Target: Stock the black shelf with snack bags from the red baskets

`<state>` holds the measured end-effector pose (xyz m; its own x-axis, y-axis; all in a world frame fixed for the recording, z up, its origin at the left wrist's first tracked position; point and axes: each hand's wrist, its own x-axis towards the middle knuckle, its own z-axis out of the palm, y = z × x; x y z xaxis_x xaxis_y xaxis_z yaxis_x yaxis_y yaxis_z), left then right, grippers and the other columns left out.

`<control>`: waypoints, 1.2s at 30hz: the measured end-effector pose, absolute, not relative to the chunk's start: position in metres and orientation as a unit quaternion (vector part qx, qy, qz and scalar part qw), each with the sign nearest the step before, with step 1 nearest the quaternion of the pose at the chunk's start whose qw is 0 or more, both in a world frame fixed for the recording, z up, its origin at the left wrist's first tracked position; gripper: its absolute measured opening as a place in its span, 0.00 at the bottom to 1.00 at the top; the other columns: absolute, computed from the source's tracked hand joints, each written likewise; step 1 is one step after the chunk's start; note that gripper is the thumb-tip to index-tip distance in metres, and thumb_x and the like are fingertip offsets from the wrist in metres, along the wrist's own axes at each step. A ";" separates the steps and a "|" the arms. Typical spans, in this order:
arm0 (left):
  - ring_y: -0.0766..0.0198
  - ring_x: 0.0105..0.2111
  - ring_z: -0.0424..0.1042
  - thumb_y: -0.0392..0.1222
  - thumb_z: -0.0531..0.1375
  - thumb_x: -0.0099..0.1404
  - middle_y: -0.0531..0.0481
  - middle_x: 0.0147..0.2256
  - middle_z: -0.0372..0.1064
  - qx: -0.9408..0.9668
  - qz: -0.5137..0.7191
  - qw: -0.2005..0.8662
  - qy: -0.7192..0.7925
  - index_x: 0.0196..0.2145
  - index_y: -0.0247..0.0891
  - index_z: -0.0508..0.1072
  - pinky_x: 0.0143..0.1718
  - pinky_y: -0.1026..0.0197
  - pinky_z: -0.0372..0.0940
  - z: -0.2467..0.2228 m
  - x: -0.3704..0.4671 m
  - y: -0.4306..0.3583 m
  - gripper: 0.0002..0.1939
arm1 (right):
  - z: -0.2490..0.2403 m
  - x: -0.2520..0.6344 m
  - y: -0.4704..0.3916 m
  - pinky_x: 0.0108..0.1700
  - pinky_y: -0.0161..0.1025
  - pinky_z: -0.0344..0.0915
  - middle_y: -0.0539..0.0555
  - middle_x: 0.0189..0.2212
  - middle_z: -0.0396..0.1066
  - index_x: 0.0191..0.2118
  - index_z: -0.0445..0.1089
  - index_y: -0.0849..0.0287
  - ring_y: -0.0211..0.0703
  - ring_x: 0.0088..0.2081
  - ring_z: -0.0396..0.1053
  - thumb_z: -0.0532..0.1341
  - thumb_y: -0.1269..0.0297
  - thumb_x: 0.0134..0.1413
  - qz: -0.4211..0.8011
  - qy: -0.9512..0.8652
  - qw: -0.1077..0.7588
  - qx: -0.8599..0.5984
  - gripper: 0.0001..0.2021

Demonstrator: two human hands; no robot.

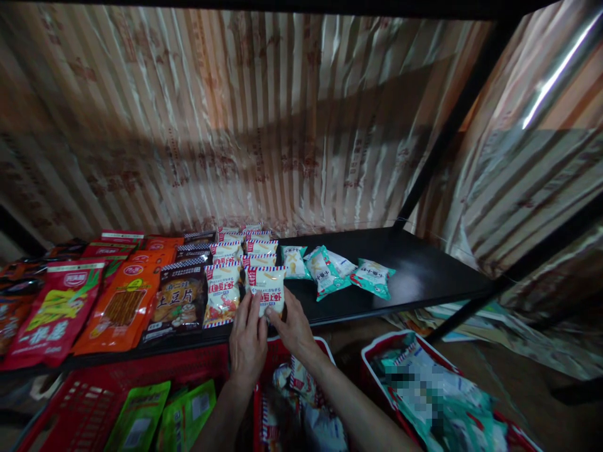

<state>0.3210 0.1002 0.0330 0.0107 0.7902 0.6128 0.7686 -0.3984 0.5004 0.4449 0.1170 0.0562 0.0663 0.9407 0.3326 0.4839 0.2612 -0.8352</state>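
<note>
Both hands are on one small white-and-red snack bag (266, 285) at the front of a black shelf (424, 270). My left hand (249, 333) presses its fingers along the bag's lower left side. My right hand (292, 323) grips its lower right edge, thumb on the front. Directly left stands a matching snack bag (221, 295), with more of the same kind in rows behind. To the right, several teal-and-white snack bags (325, 273) lie loosely on the shelf.
Left on the shelf are brown potato-chip bags (176, 295), orange bags (125, 301) and pink bags (61, 307). Below, a red basket (103, 389) holds green bags (139, 414); another holds white-and-red bags (301, 383). A third basket (370, 351) holds teal bags. A black post (447, 144) rises at right.
</note>
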 end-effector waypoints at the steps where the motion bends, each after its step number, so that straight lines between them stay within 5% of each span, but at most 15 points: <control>1: 0.55 0.58 0.56 0.36 0.50 0.65 0.41 0.59 0.55 0.711 0.440 0.012 0.549 0.61 0.43 0.54 0.55 0.50 0.59 0.032 0.322 0.100 0.26 | 0.056 0.445 0.117 0.56 0.50 0.57 0.58 0.54 0.64 0.57 0.59 0.58 0.52 0.53 0.61 0.58 0.62 0.48 0.261 -0.636 0.469 -0.555 0.28; 15: 0.55 0.62 0.47 0.34 0.50 0.65 0.42 0.65 0.40 0.723 0.417 0.004 0.551 0.63 0.44 0.45 0.57 0.52 0.56 0.021 0.328 0.093 0.31 | 0.056 0.445 0.124 0.50 0.44 0.63 0.54 0.49 0.69 0.57 0.60 0.56 0.48 0.48 0.67 0.59 0.66 0.47 0.304 -0.629 0.484 -0.528 0.28; 29: 0.48 0.63 0.41 0.29 0.51 0.63 0.37 0.65 0.35 0.726 0.423 -0.094 0.533 0.60 0.38 0.55 0.57 0.42 0.52 0.024 0.333 0.094 0.28 | 0.052 0.446 0.126 0.49 0.46 0.65 0.56 0.49 0.69 0.62 0.52 0.56 0.50 0.48 0.68 0.59 0.61 0.48 0.289 -0.604 0.460 -0.583 0.33; 36: 0.46 0.63 0.40 0.25 0.52 0.61 0.40 0.66 0.31 0.744 0.393 -0.126 0.525 0.59 0.44 0.58 0.56 0.41 0.53 0.021 0.336 0.094 0.30 | 0.052 0.452 0.120 0.54 0.49 0.61 0.59 0.54 0.64 0.60 0.55 0.58 0.51 0.54 0.63 0.58 0.60 0.50 0.306 -0.619 0.482 -0.539 0.30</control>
